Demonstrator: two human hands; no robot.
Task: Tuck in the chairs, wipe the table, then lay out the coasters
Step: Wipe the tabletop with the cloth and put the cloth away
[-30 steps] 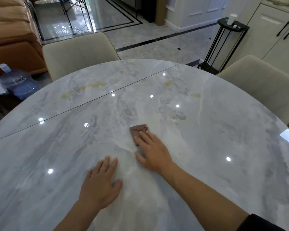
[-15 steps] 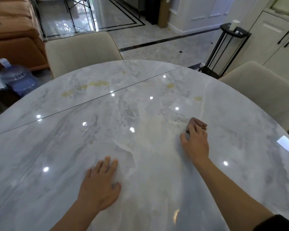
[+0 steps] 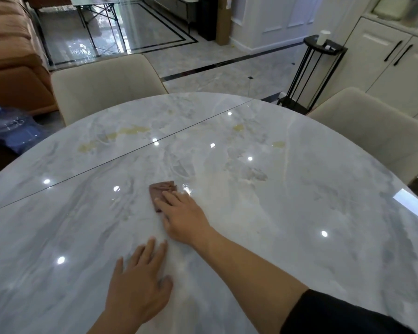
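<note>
A glossy grey marble table [image 3: 323, 189] fills the view. My right hand [image 3: 184, 218] presses a small folded brown cloth [image 3: 161, 189] flat against the tabletop near its middle, fingers straight over the cloth's near part. My left hand [image 3: 140, 285] rests flat on the table close to me, fingers spread. Yellowish stains [image 3: 128, 131] mark the far side of the top, with smaller ones [image 3: 238, 127] to the right. Two cream chairs stand tucked at the far edge, one at the back left [image 3: 101, 88] and one at the right [image 3: 372, 126]. No coasters are in view.
A black metal stand [image 3: 309, 75] with a white cup stands beyond the table at the right, by white cabinets [image 3: 384, 59]. An orange sofa [image 3: 12, 59] and a blue water jug [image 3: 12, 131] lie at the left. Polished floor stretches behind.
My right hand has slid the cloth back from the right side of the table toward the middle. My left hand stays flat in the same place.
</note>
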